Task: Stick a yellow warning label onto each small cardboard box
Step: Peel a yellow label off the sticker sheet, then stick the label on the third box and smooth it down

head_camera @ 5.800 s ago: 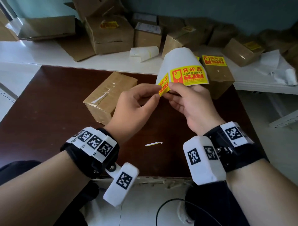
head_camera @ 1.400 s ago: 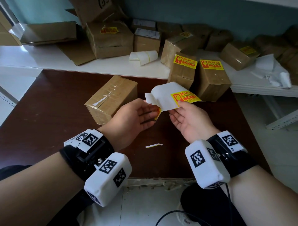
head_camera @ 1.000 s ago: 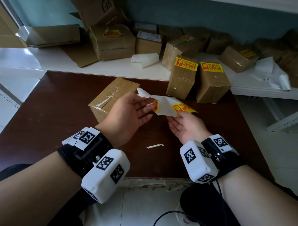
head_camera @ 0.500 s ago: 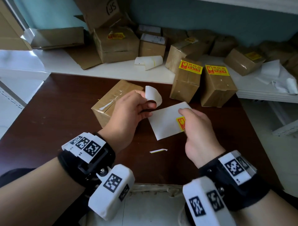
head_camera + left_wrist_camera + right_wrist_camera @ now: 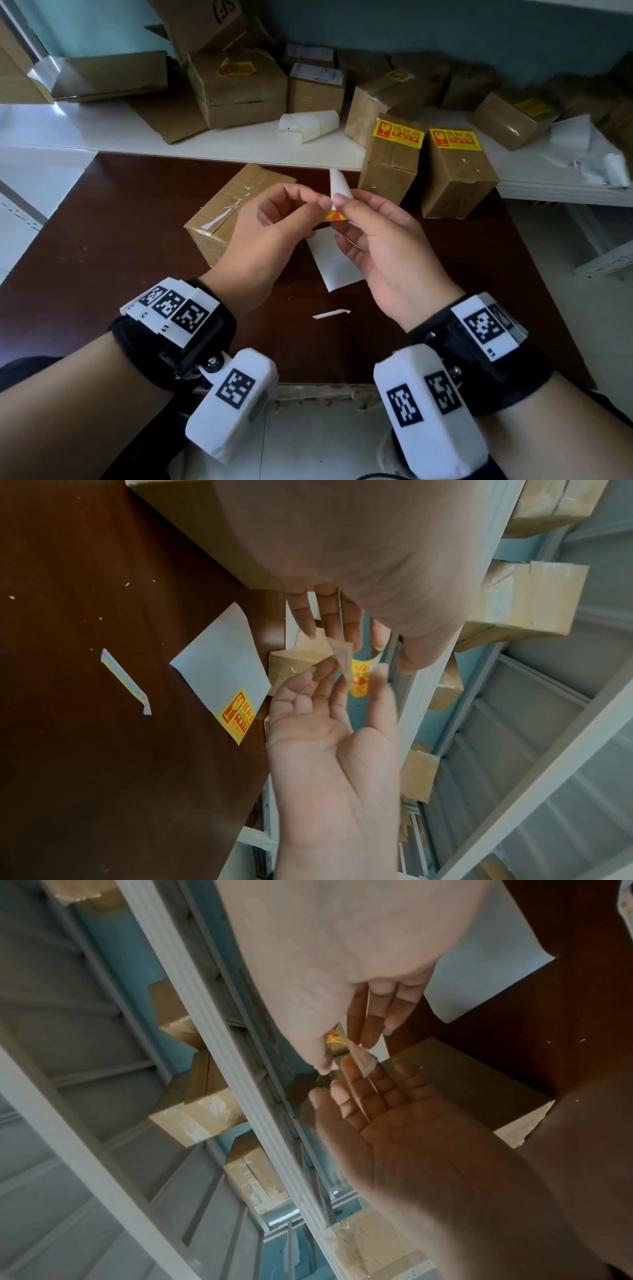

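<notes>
Both hands pinch label w/ backing; risk: glue side folds on itself, sticks to fingers.

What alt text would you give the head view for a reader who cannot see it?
Both hands, left hand and right hand, pinch a small yellow warning label with curling white backing above a dark brown wooden table. An unlabelled taped cardboard box lies behind the left hand; two yellow-labelled cardboard boxes stand further back on the right.
</notes>
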`<state>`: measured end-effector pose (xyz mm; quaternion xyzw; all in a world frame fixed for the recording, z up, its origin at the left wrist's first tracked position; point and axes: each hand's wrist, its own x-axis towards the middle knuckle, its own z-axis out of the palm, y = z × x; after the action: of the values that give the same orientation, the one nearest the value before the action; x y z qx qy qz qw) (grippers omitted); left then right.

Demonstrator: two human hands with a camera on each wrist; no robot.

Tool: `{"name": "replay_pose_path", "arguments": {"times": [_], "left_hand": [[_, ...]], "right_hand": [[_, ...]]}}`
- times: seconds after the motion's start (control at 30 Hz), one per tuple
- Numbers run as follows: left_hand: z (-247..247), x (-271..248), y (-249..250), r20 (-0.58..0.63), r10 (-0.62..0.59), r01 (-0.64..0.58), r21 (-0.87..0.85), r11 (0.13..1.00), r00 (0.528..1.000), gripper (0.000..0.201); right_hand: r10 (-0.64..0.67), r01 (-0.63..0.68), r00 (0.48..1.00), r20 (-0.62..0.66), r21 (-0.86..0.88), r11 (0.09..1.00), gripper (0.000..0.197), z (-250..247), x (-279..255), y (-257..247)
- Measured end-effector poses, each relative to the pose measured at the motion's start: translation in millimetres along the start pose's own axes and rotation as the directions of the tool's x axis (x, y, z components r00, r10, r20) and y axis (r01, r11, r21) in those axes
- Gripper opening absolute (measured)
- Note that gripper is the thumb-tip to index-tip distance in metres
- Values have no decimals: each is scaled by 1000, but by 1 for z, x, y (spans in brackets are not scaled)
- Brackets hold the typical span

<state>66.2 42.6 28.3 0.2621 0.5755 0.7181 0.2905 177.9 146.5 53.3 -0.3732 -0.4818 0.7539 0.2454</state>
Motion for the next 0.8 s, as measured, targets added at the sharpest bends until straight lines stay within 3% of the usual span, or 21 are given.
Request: {"name": "replay_pose_path", "arguments": {"times": [0.1, 0.17, 0.27, 0.37, 0.43, 0.5, 0.6, 0.67, 0.7, 0.8], "left_hand": [[-4, 1, 6, -22, 72, -71, 48, 996, 997, 19], [-12, 3, 14, -84, 176, -166, 111, 980, 981, 15], [-33, 9, 29, -159, 341, -304, 217, 928, 927, 7], [-60, 21, 39, -321, 351, -264, 283, 922, 880, 12], [-79, 32, 41, -456, 229, -90, 307, 947, 860, 15], [-96, 43, 37, -516, -22, 177, 253, 951, 856, 26], [-111, 57, 24, -416, -454, 527, 74, 847, 788, 53], [-112, 60, 14, -308, -588, 628, 43, 777, 748, 81], [-106, 58, 12, -261, -607, 641, 65, 764, 750, 84], [-79, 44, 18, -144, -612, 627, 111, 771, 777, 62]], "right_hand": [[71, -67, 996, -45, 91, 994, 22, 0, 10, 1], [133, -121, 989, -63, 162, 979, 13, 0, 16, 2], [183, -157, 979, -87, 248, 956, 20, -3, 22, 3], [203, -171, 974, -104, 260, 950, 27, -2, 23, 4], [217, -185, 971, -101, 260, 948, 29, 2, 20, 3], [226, -200, 971, -78, 249, 948, 32, 5, 16, 4], [227, -216, 974, -20, 236, 947, 37, 8, 11, 6], [227, -221, 974, 7, 248, 943, 42, 8, 11, 7], [225, -221, 974, 14, 263, 939, 44, 9, 10, 6], [210, -203, 978, 17, 336, 920, 41, 11, 10, 2]]}}
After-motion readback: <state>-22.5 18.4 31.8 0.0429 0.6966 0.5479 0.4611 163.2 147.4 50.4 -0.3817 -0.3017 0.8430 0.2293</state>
